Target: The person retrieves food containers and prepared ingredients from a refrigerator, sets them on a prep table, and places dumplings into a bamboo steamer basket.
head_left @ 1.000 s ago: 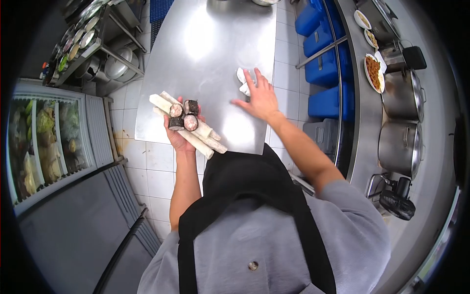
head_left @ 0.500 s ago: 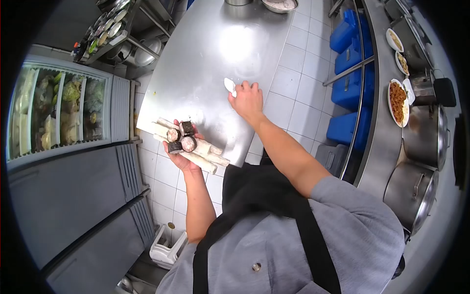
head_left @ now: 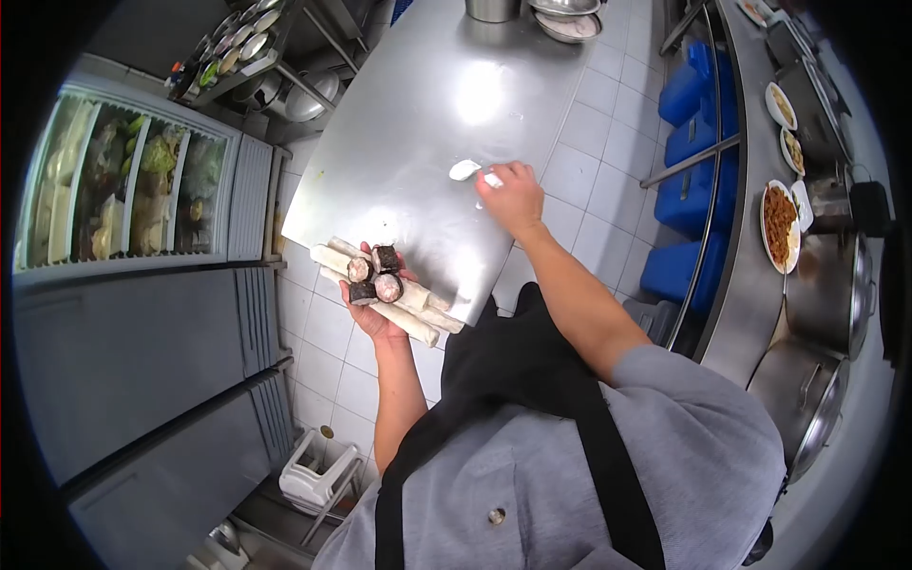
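Note:
Low at the near left corner of the steel table, my left hand is closed from below around a bundle of long pale rolls. Several short round pieces with dark wrapping and pinkish filling rest on top of that bundle. Out over the table's right side, my right hand has its fingers closed on a small white thing, its kind unclear. Just left of the fingers shows another white patch; whether it belongs to the same thing I cannot tell.
Metal bowls and a steel pot stand at the table's far end. On the right are blue bins under a counter with filled plates and large pots. A glass-front fridge stands left.
The view has shifted slightly. My right hand has moved a little toward the table's right edge, and more white shows left of its fingers. My left hand still holds the rolls.

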A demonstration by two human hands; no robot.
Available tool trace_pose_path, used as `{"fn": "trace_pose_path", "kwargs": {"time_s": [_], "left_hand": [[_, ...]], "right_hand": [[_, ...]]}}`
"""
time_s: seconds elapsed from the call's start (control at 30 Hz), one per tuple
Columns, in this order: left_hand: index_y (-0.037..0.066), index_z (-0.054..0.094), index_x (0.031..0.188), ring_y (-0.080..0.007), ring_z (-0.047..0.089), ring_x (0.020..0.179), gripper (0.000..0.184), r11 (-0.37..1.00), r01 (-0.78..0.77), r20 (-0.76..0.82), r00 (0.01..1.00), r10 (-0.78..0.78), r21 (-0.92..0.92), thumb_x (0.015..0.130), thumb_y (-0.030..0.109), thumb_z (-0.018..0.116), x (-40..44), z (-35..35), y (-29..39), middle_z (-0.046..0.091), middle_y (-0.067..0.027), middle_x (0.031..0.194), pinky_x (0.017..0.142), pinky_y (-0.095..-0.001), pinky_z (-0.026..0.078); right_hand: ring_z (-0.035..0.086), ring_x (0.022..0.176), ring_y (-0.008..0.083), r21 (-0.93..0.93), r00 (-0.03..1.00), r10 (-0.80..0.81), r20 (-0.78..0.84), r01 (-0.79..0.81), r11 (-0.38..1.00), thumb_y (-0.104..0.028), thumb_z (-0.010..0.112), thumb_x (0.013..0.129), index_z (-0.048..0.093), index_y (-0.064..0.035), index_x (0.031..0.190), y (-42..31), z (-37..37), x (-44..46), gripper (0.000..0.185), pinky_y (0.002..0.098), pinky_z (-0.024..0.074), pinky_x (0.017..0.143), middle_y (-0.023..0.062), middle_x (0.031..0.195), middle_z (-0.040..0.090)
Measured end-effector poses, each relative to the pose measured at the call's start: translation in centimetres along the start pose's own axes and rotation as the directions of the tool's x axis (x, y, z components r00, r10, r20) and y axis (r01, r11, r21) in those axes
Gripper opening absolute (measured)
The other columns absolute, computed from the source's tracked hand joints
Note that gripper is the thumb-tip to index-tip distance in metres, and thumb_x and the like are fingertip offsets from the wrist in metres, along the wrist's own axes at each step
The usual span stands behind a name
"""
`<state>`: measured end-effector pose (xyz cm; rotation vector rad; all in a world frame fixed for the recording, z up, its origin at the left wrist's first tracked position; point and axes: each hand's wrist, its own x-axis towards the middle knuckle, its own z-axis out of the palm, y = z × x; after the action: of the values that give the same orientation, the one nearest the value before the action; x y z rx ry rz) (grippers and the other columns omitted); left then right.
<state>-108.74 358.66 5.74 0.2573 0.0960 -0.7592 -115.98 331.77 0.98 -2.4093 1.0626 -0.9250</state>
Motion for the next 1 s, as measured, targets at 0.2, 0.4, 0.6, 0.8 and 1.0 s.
{"fn": "trace_pose_path", "kwargs": {"time_s": [0.2, 0.4, 0.6, 0.8, 1.0], "left_hand": [[0.017, 0.050, 0.146, -0.0348, 0.055, 0.122, 0.070, 1.000, 0.000, -0.028, 1.000, 0.000, 0.012, 0.089, 0.054, 0.066, 0.6, -0.7, 0.9, 0.062, -0.0090, 0.132, 0.092, -0.0466, 0.049], [0.017, 0.050, 0.146, -0.0347, 0.055, 0.121, 0.069, 0.999, 0.018, -0.025, 1.000, -0.017, 0.030, 0.089, 0.053, 0.065, 1.3, -0.6, 1.0, 0.062, -0.0093, 0.131, 0.092, -0.0460, 0.050], [0.017, 0.050, 0.146, -0.0351, 0.057, 0.118, 0.070, 0.998, 0.017, -0.051, 0.999, -0.014, 0.061, 0.088, 0.054, 0.066, 1.6, 0.3, 1.2, 0.062, -0.0106, 0.129, 0.091, -0.0457, 0.050], [0.016, 0.050, 0.146, -0.0350, 0.058, 0.117, 0.071, 1.000, 0.008, -0.046, 0.999, -0.008, 0.009, 0.088, 0.053, 0.068, 1.3, -0.1, 1.1, 0.062, -0.0105, 0.129, 0.090, -0.0459, 0.051], [0.015, 0.049, 0.146, -0.0350, 0.058, 0.117, 0.072, 1.000, -0.006, -0.040, 0.999, 0.006, 0.010, 0.087, 0.053, 0.069, 0.6, -0.6, 1.4, 0.061, -0.0108, 0.131, 0.090, -0.0461, 0.051]], "right_hand": [[0.063, 0.090, 0.0232, 0.245, 0.990, -0.053, -0.128, 0.083, 0.966, -0.024, 0.081, 0.077, 0.076, -0.0128, 0.089, 0.0, -1.4, 1.9, 0.017, 0.0384, 0.0548, 0.072, 0.0019, 0.093, 0.066], [0.066, 0.090, 0.0243, 0.551, 0.968, 0.175, -0.180, -0.048, 0.833, -0.019, 0.081, 0.081, 0.077, -0.0080, 0.092, 0.9, 0.7, 2.7, 0.017, 0.0351, 0.0534, 0.079, 0.0091, 0.097, 0.069], [0.068, 0.093, 0.0299, 0.303, 0.935, 0.302, 0.183, -0.346, 0.888, -0.034, 0.079, 0.082, 0.073, -0.0065, 0.108, -0.3, -5.0, 4.9, 0.039, 0.0412, 0.0546, 0.084, 0.0135, 0.101, 0.070], [0.064, 0.106, 0.0365, -0.356, 0.756, 0.253, 0.604, -0.028, 0.934, -0.045, 0.076, 0.079, 0.067, -0.0115, 0.124, -2.4, -7.8, 1.3, 0.057, 0.0471, 0.0554, 0.087, 0.0151, 0.108, 0.070], [0.060, 0.112, 0.0337, -0.338, 0.753, 0.203, 0.626, 0.027, 0.941, -0.039, 0.075, 0.078, 0.068, -0.0140, 0.124, -0.9, -6.9, 1.2, 0.053, 0.0450, 0.0551, 0.088, 0.0113, 0.111, 0.070]]}}
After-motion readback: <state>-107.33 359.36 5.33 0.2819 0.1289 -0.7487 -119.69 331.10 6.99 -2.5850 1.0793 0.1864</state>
